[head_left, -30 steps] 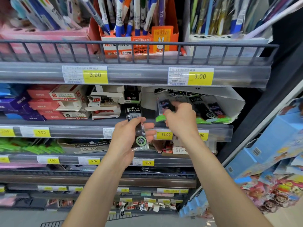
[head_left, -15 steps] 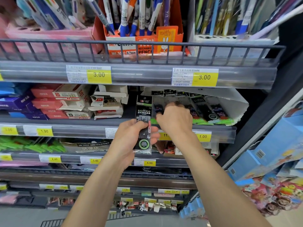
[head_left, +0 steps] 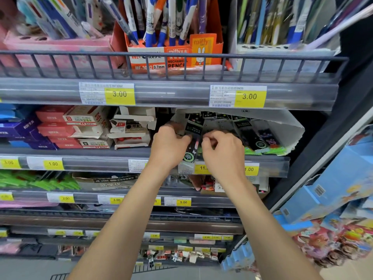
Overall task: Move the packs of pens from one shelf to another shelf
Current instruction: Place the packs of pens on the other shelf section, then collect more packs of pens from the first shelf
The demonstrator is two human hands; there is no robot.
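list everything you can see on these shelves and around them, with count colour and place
held pen pack: one, black with a green circle, between both hands at the second shelf
pen packs: several, black and green, in the white box
white box: one, second shelf, right
orange pencil display: one, top shelf, centre
pink display: one, top shelf, left
red and white boxes: several, second shelf, left
price tags: many, yellow, on shelf edges
blue cartons: some, far right
left hand: grips the pack
right hand: fingers curled at the pack

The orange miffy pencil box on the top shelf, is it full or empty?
Stocked. The orange box holds a bunch of blue-and-white pencils standing upright in it; whether every slot is filled cannot be told.
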